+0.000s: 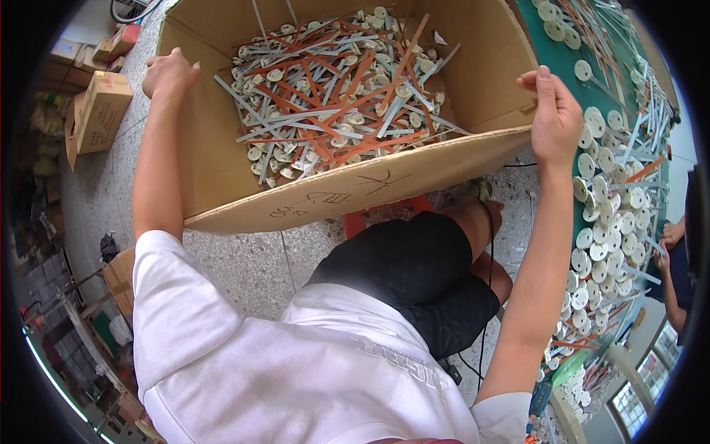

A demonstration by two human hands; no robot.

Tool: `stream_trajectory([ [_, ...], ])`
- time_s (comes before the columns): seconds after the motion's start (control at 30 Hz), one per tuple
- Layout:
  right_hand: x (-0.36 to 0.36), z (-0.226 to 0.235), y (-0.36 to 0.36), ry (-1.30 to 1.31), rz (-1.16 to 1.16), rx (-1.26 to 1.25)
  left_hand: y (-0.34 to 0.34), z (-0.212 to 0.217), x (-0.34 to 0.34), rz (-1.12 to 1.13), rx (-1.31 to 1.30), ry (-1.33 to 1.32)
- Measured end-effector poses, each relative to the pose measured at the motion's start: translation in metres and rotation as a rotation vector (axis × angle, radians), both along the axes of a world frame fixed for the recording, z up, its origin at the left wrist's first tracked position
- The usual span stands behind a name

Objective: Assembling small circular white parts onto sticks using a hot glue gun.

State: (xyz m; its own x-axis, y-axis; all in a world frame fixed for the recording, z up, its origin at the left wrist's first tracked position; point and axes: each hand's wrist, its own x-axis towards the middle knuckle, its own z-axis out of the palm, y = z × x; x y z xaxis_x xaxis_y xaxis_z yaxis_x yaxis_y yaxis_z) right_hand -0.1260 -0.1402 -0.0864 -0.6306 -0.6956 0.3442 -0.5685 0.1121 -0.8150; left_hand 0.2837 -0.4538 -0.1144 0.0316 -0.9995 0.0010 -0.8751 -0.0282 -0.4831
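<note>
Centrally, in the upper half of the frame, a large brown cardboard box (355, 185) is seen, open at the top, with dark hand-drawn marks on its near flap. It is filled with a heap of grey and orange strips with pale round discs (336, 92). At the upper left of the frame, smaller brown cartons (100, 111) are set on the speckled floor (244, 263), one bearing a pale label. Along the right of the frame, a green worktop (592, 96) is covered with more pale discs and strips (603, 214).

The left hand (168, 72) is closed over the box's far left rim, the arm stretched out straight. The right hand (556, 118) is clamped on the box's right near corner, thumb inside and fingers outside, the forearm raised. Another person's hand (671, 235) is seen at the right edge, beside the worktop.
</note>
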Motion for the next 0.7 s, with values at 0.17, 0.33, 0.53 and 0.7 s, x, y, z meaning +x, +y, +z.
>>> stream_trajectory([
  [0.17, 0.017, -0.035, -0.007, 0.487, -0.155, 0.011, 0.002, 0.004, 0.013, 0.026, -0.007, -0.02],
  [0.33, 0.012, -0.052, 0.021, 0.778, 0.012, -0.178, -0.002, -0.002, 0.011, 0.028, 0.039, -0.003],
  [0.53, 0.006, -0.06, 0.016, 0.81, -0.021, -0.186, -0.01, -0.009, 0.016, 0.0, 0.031, -0.013],
  [0.7, 0.008, -0.061, 0.015, 0.808, -0.04, -0.177, -0.011, -0.01, 0.017, 0.006, 0.046, -0.03],
])
